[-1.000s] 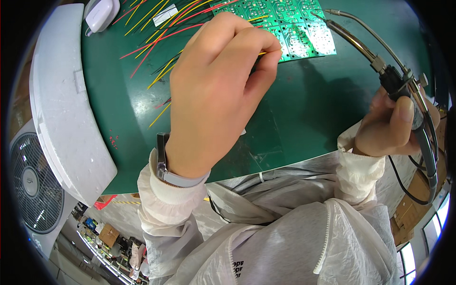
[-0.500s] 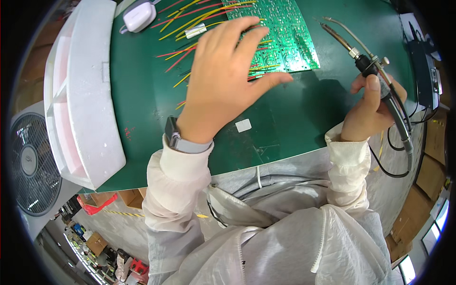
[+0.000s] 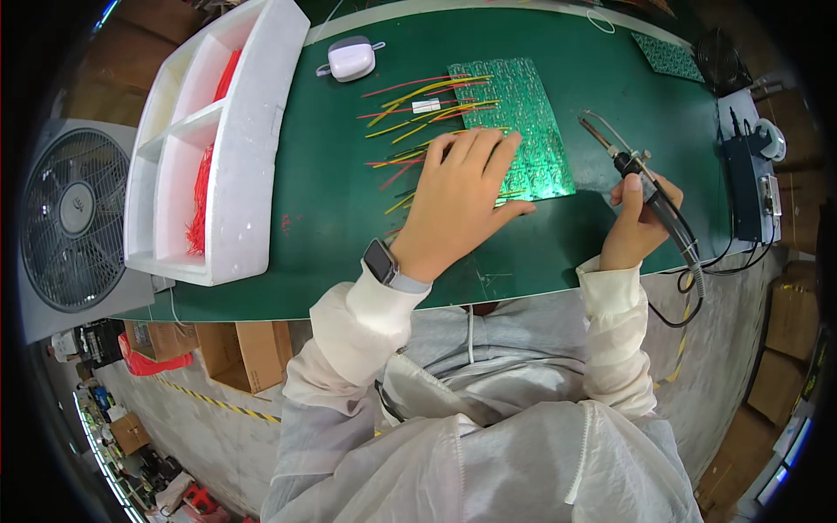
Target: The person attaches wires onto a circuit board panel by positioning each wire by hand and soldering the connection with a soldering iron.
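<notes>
Nearest the person, the left hand (image 3: 458, 205) lay flat and open on the green mat (image 3: 331, 218), fingers spread, its fingertips pressing the near left edge of the green circuit board (image 3: 523, 131) and covering some of the red and yellow wires (image 3: 418, 109) fanned out beside the board. It gripped nothing. A smartwatch (image 3: 381, 261) sat on that wrist. The right hand (image 3: 641, 222) was closed around the handle of a soldering iron (image 3: 641, 179), whose tip hung just right of the board, apart from it; its cable (image 3: 689, 288) looped off the table edge. Further left stood a white foam tray (image 3: 253, 131) holding red wires. Beyond lay a small white device (image 3: 350, 59); at far right sat the soldering station (image 3: 748, 187).
</notes>
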`<state>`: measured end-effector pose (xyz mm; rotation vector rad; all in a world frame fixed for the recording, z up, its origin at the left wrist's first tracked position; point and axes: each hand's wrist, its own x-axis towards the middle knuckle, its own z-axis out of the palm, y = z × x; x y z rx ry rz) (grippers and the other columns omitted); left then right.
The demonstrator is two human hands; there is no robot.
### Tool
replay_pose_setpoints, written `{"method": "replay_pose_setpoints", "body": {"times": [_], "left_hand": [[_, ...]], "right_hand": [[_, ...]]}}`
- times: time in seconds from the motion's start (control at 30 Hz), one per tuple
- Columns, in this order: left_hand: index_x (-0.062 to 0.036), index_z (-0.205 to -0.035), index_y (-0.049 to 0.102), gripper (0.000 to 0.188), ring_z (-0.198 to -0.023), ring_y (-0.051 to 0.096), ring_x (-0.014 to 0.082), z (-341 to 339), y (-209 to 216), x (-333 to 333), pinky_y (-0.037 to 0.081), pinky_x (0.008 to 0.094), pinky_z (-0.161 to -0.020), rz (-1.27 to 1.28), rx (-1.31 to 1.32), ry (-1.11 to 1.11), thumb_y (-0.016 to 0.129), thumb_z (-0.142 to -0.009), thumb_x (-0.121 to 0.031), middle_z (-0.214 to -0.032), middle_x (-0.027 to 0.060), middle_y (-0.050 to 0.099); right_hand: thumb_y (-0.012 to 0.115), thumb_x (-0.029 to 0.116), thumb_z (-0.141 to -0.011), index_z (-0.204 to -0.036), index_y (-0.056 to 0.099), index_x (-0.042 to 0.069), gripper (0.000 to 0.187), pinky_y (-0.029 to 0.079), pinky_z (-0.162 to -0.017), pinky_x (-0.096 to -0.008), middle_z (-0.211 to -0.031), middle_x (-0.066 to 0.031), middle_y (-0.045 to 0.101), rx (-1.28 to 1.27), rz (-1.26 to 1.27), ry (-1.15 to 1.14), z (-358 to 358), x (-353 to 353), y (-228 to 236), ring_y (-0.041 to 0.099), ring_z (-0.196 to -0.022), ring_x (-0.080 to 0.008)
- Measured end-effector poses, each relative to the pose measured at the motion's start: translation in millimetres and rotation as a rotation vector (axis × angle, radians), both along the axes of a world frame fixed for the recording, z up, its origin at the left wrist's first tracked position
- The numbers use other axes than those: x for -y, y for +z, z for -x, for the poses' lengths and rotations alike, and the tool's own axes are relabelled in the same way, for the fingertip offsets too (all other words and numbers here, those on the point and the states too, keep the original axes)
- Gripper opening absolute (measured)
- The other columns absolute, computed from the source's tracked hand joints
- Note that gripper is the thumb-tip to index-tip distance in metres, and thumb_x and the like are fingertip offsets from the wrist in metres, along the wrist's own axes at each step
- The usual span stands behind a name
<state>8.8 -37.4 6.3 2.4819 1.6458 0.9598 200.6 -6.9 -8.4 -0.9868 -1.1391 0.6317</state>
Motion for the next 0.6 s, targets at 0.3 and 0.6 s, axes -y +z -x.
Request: {"method": "replay_pose_setpoints", "body": {"times": [0.3,0.6], "left_hand": [[-0.0030,-0.113,0.044,0.062,-0.099,0.045,0.0286,-5,2,1,0.033,0.0381,-0.087,0.021,0.052,-0.020,0.069,-0.064,-0.032,-0.106,0.0115,0.048],[-0.0012,-0.112,0.044,0.064,-0.098,0.045,0.0284,-27,6,17,0.032,0.0394,-0.087,0.089,0.081,-0.070,0.070,-0.062,-0.033,-0.105,0.0118,0.048]], "right_hand": [[0.064,0.013,-0.076,-0.092,0.044,0.001,0.029,0.041,-0.051,-0.0208,-0.072,-0.0061,0.050,-0.028,0.021,0.013,-2,0,-2,0.049,-0.056,-0.0097],[0.064,0.013,-0.076,-0.093,0.044,0.001,0.029,0.041,-0.052,-0.0204,-0.074,-0.0059,0.050,-0.037,0.032,-0.009,-2,-1,1,0.049,-0.056,-0.0095]]}}
